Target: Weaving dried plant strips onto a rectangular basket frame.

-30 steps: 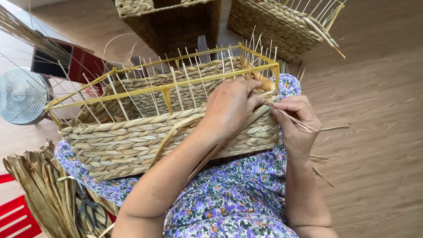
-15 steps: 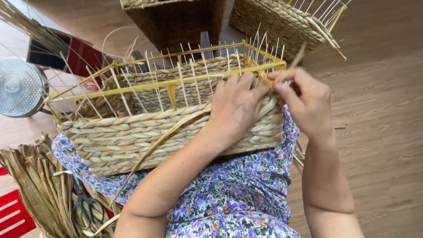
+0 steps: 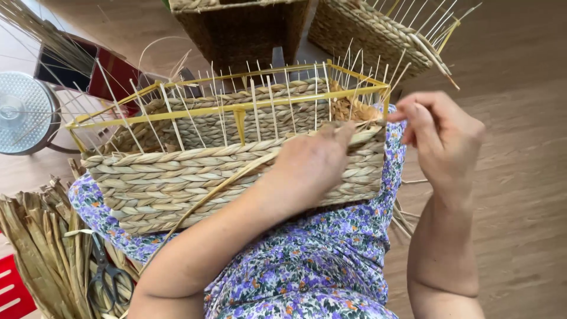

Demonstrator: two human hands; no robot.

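A half-woven basket [image 3: 236, 171] on a yellow frame is lying across the person's lap at centre frame. The left hand [image 3: 313, 165] is pressing flat and open against its woven front wall, while the right hand [image 3: 440, 139], fingers curled, is pinching a thin strand at the basket's right corner.

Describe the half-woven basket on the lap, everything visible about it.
The basket is rectangular, its walls built of thick twisted straw-coloured fibre in horizontal rows. A yellow frame rims the top, and thin pale stakes stand upright above the unfinished weave. It rests tilted on the flowered dress. The left hand presses its near wall by the right corner; the right hand is raised beside that corner, fingers pinched. A loose strand curves down across the front.
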